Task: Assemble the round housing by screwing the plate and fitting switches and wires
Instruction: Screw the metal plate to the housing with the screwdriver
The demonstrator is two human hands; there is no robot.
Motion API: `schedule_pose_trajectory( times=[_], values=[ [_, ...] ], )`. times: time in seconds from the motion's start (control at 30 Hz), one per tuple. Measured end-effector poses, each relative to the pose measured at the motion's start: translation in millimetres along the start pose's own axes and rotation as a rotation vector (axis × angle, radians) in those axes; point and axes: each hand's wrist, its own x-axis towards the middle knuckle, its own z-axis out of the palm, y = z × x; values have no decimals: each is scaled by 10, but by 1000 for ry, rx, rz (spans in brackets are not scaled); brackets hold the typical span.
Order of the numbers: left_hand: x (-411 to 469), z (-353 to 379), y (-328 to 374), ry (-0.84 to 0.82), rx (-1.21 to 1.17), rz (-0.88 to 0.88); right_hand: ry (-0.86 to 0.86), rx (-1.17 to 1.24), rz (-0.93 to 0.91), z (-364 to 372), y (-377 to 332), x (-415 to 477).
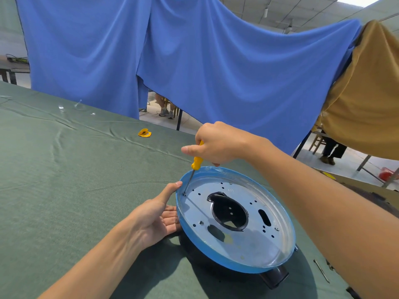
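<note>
We see the round housing, blue-rimmed with a perforated metal plate inside, sitting on the green-covered table in front of us. Our right hand curls around a yellow-handled screwdriver, whose tip meets a screw at the plate's left edge. Our left hand lies open against the housing's left side, thumb on the rim.

Housing, yellow piece on green table
</note>
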Motion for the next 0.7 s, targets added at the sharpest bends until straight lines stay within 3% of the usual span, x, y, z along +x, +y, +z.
schedule_pose_trajectory(
  times=[0.13, 0.27, 0.37, 0.57, 0.7],
  values=[
    [4, 0, -4, -10, 4, 3, -90, 73, 17, -42, 12, -13],
    [16, -1, -6, -3, 7, 4, 63, 36, -91, 4, -43, 29],
    [17, -10, -8, -14, 7, 3, 101, 50, -18, 89, -83, 89],
    [47, -14, -20, -14, 14, 10, -117, -19, -8, -74, -104, 25],
    [40, -14, -19, -14, 11, 9, -22, 1, -63, -44, -148, 14]
  ],
)
